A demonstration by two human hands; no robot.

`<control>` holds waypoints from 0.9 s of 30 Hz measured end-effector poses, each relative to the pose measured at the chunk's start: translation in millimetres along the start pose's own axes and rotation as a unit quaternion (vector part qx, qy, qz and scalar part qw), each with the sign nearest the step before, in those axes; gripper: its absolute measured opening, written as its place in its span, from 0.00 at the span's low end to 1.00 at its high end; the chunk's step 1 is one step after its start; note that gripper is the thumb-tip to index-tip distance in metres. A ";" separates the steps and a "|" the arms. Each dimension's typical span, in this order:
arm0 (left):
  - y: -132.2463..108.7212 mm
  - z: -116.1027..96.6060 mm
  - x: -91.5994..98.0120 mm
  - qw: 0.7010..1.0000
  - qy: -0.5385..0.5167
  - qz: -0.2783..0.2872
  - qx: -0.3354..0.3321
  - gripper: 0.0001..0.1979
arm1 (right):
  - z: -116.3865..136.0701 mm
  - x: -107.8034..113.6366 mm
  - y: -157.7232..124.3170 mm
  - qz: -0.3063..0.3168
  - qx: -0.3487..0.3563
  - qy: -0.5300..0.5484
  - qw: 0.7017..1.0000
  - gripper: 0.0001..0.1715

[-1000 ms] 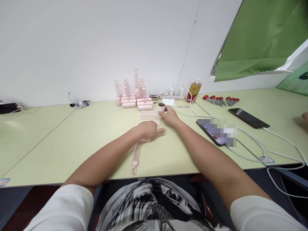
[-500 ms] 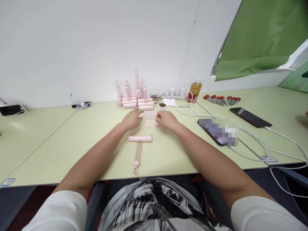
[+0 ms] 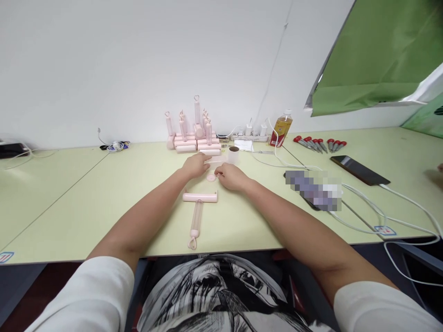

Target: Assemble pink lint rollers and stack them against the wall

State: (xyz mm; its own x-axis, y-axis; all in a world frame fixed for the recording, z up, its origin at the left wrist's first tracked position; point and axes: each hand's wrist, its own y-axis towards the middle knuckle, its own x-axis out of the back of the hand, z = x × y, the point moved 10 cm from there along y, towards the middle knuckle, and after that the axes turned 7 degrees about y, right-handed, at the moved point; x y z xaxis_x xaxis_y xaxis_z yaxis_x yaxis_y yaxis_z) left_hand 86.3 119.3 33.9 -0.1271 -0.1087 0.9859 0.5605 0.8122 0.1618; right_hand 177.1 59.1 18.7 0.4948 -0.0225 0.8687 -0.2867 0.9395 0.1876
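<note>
My left hand has its fingers apart and reaches toward a clear pinkish piece lying on the table. My right hand is closed, its fingertips pressed together beside a small pink disc; whatever they pinch is too small to make out. Nearer to me lies a pink roller frame with a clear handle pointing toward the table's front edge. Just beyond my right hand stands a white roll with a brown core.
Several pink rollers are stacked by the wall. A power strip, a bottle, red-handled tools, two phones and white cables occupy the right side. At the far right, part of another person's hand shows.
My right hand has moved left and slightly nearer to me, to the disc's side. My left hand has shifted a little away from me. The second disc no longer shows.
</note>
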 end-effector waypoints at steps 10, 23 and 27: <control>-48.8 -10.0 45.3 0.994 -0.094 -0.057 0.001 0.18 | -0.4 -19.5 2.7 0.038 0.017 0.007 0.999 0.27; -99.2 -25.1 11.9 0.954 -0.243 0.164 -0.071 0.16 | -8.3 26.4 -8.2 -0.133 -0.033 0.204 0.969 0.24; -89.8 8.9 29.6 0.951 -0.303 0.051 0.025 0.17 | -10.5 23.9 -11.2 -0.139 -0.064 0.294 0.943 0.23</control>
State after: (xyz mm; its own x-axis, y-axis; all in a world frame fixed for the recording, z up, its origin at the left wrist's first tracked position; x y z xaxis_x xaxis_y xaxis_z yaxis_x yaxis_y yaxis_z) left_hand 25.0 48.3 48.2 -0.5302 0.3103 0.7891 0.5577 0.8286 0.0489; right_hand 200.7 51.7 32.5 0.9167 -0.1164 0.3822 0.0048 0.9598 0.2807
